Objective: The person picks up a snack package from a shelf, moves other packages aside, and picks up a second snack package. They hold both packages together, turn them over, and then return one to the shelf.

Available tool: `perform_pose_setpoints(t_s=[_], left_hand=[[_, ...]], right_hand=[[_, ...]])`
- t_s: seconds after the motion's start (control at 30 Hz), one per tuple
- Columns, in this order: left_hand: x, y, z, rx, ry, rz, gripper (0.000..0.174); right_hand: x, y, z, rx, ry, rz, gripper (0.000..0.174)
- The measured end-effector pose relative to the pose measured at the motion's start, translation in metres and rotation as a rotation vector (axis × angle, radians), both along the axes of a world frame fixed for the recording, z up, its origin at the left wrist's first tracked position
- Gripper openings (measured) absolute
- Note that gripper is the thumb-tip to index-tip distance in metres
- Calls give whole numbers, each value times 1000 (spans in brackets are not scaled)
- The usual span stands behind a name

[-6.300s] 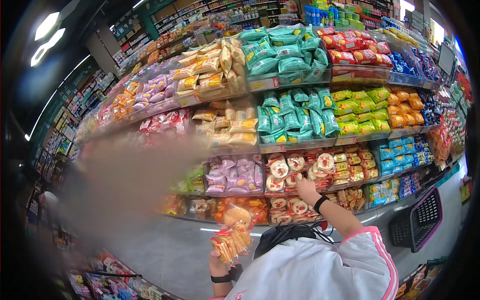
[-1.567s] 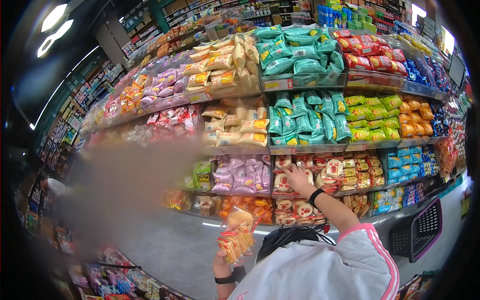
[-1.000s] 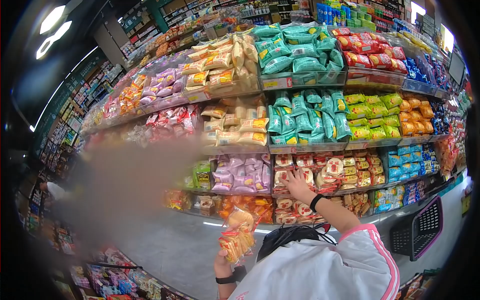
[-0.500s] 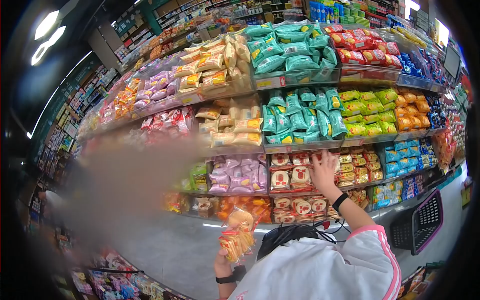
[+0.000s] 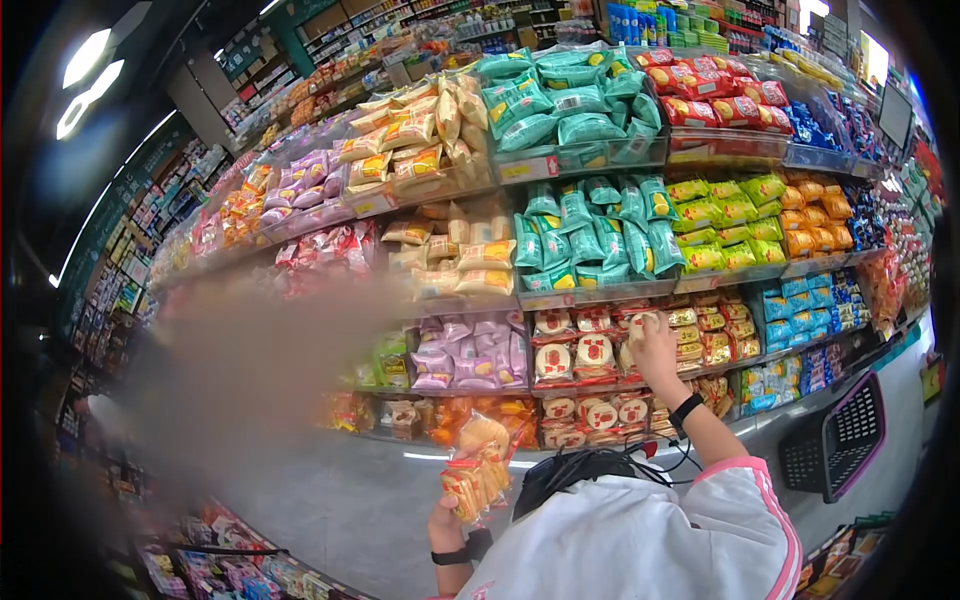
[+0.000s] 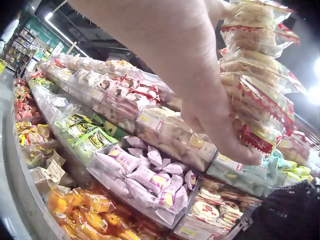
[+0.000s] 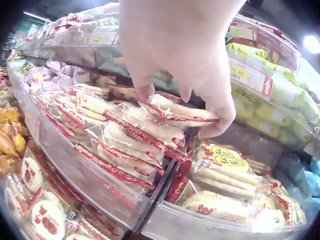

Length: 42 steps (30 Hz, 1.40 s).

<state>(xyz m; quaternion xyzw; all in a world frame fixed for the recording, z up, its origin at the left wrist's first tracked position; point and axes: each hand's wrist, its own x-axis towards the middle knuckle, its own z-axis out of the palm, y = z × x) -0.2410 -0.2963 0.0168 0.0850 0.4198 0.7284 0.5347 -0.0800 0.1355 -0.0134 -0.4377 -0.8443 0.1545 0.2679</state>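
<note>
My right hand (image 5: 655, 355) is at the right end of a clear bin (image 7: 105, 175) of round white rice crackers. Its thumb and fingers pinch one red-edged cracker packet (image 7: 177, 112), tilted above the divider. Below it lie rows of similar packets (image 7: 130, 145), with yellow-labelled packets (image 7: 227, 162) across the divider. Low in front of the shelves, my left hand (image 5: 445, 520) grips a stack of clear, red-trimmed biscuit packets (image 6: 255, 75). Its fingers curl around the stack's side, thumb partly hidden.
Tiered bins hold teal bags (image 5: 590, 235), purple bags (image 5: 470, 350) and green bags (image 5: 730, 215). A dark shopping basket (image 5: 850, 440) stands on the floor at right. Grey blur covers the head view's left side. Black cords (image 5: 590, 462) lie near my chest.
My right hand moved from the cracker bin's left part to its right end, and its spread fingers now pinch a packet. Crackers at left show in tidier rows. My left hand keeps its stack.
</note>
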Motion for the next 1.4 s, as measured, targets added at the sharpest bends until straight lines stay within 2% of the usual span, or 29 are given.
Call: perform_pose_setpoints(t_s=[0.07,0.1,0.23,0.33,0.43,0.53,0.67,0.73,0.83,0.93,1.13,1.2,1.23,1.33,1.4], left_hand=[[3,1,-10,43,-32,15,95],[4,2,-16,64,-49,21,95],[8,-6,-29,97,-81,82,95],[10,-7,-21,92,-82,94,95],[14,-8,-17,86,-82,94,95],[18,-15,-17,83,-85,112,95],[21,-24,-21,78,-95,139,95],[22,-28,-25,72,-99,156,96],[22,-34,-29,67,-102,174,96],[20,-34,-30,68,-100,166,96],[10,-31,-26,85,-118,47,97],[2,-30,-35,180,-81,-50,98],[10,-14,-10,196,-42,-2,98],[12,-12,-4,214,-25,37,99],[15,-13,0,208,-24,54,98]], right_hand=[[-11,-14,8,22,19,65,48],[-16,-18,3,118,15,118,46],[-44,-43,1,69,75,272,41],[-65,-64,-1,37,-10,436,37],[-86,-77,-22,96,-233,500,29],[-102,-84,-47,185,-253,497,23],[-110,-86,-60,72,-198,556,33],[-105,-85,-54,101,-210,589,39],[-96,-82,-38,-8,-264,673,48],[-92,-77,-45,152,-298,721,48],[-95,-79,-41,347,-362,659,36],[-97,-82,-40,263,-386,638,33],[-97,-83,-38,221,-398,628,31],[-88,-76,-29,154,-345,673,49],[-73,-67,-18,215,-311,645,55]])
